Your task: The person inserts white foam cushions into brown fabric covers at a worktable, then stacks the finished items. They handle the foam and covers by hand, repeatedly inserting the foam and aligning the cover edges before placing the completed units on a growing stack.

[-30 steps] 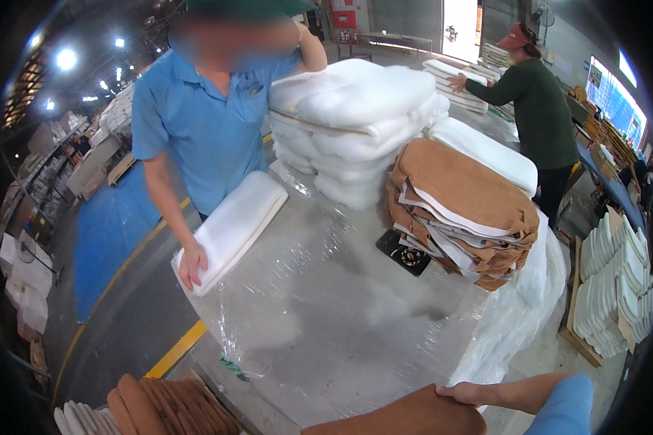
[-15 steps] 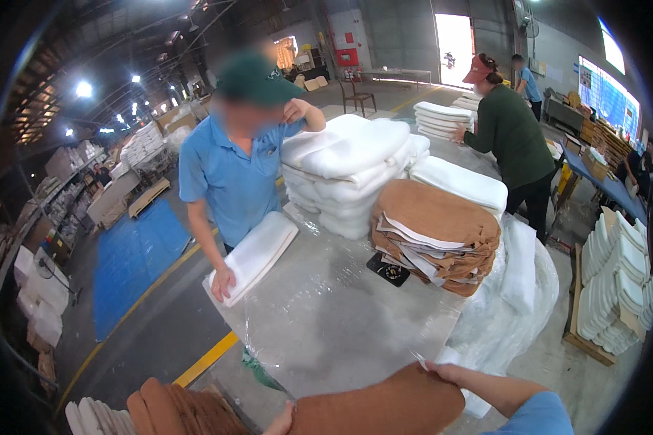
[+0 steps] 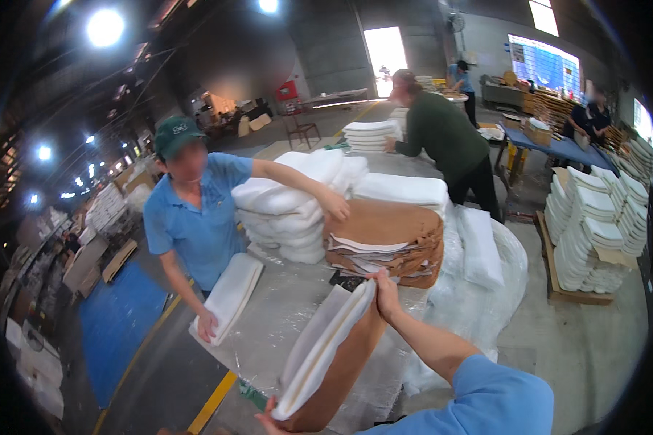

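Observation:
A brown-covered cushion pad (image 3: 345, 370) with a white underside stands tilted on its long edge over the plastic-covered table (image 3: 276, 319). My left hand (image 3: 270, 419) is closed on its near end, partly cut by the lower edge of the view. At the far end, my right hand (image 3: 387, 296) grips the pad's corner. Just beyond it lies a stack of brown fabric covers (image 3: 395, 221) with white edges, and a small dark item (image 3: 347, 280) shows partly in front of that stack.
Across the table a co-worker in blue (image 3: 199, 210) rests one hand on a white foam pad (image 3: 228, 297) and reaches the other over the brown stack. White foam (image 3: 283, 210) is piled behind. Plastic-wrapped bundles (image 3: 479, 290) and a pallet of white pads (image 3: 595, 217) stand right.
The cushion pad has been raised and tipped, so its white underside shows. My right hand has moved farther out. The co-worker's raised hand has come down to the brown stack.

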Tool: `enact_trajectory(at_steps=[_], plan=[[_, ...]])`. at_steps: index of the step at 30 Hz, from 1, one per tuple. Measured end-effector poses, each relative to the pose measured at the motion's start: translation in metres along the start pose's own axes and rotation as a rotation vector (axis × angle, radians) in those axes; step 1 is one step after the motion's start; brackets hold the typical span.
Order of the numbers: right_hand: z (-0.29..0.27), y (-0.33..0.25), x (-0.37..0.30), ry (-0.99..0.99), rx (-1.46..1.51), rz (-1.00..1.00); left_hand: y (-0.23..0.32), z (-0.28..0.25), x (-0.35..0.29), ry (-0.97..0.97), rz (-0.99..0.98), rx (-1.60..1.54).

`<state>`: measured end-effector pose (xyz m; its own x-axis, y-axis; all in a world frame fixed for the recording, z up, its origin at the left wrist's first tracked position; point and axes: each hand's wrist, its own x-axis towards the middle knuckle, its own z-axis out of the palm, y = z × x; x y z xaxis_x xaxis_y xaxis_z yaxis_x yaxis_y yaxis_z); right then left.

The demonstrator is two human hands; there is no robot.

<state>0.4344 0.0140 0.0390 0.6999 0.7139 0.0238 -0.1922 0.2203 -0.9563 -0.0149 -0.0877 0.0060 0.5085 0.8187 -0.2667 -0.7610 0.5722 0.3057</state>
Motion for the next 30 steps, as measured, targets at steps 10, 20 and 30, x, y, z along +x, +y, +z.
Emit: enact_trajectory(at_steps=[10,20,30], plan=[[0.043,0.063,-0.001,0.155,0.059,0.183,-0.047,0.006,0.008,-0.018,-0.112,0.583],[0.069,0.074,0.016,0.106,0.304,0.088,-0.040,0.083,0.110,-0.275,-0.145,0.898],[0.066,0.030,-0.033,-0.106,-0.279,0.014,-0.064,0.121,0.231,-0.217,0.103,1.263]])
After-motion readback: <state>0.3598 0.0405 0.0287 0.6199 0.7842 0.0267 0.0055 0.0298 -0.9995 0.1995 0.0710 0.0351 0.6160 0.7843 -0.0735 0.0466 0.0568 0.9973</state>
